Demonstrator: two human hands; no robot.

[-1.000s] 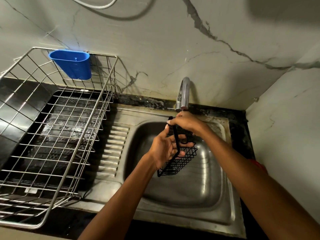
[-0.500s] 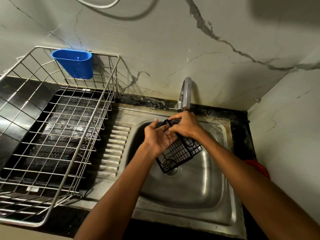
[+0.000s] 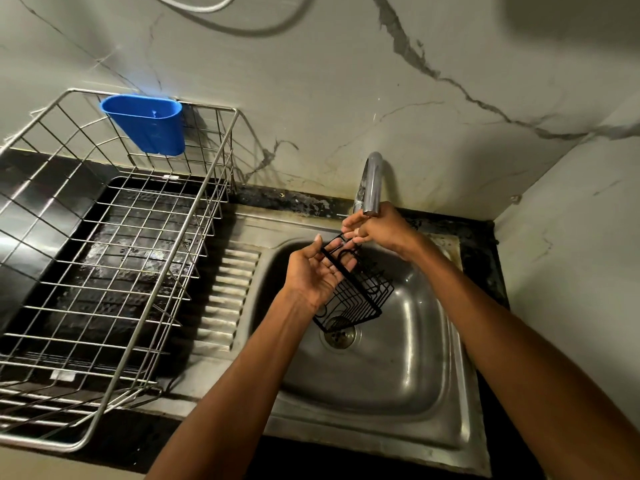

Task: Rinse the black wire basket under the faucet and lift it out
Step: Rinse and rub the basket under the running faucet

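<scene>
While the right hand [image 3: 377, 230] is pinching its top, the black wire basket [image 3: 356, 289], newly tilted, is resting against the flat, spread left hand [image 3: 315, 271]; rinsing is continuing.

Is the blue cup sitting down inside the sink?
No, the blue cup hangs on the back rim of the wire rack, left of the sink.

Showing two hands, left hand [image 3: 317, 271] and right hand [image 3: 375, 228]; one black wire basket [image 3: 360, 294]; one faucet [image 3: 370, 183]; one steel sink [image 3: 398, 375] with one drain [image 3: 341, 336]; one silver dish rack [image 3: 104, 258]; one blue cup [image 3: 145, 124].
</scene>
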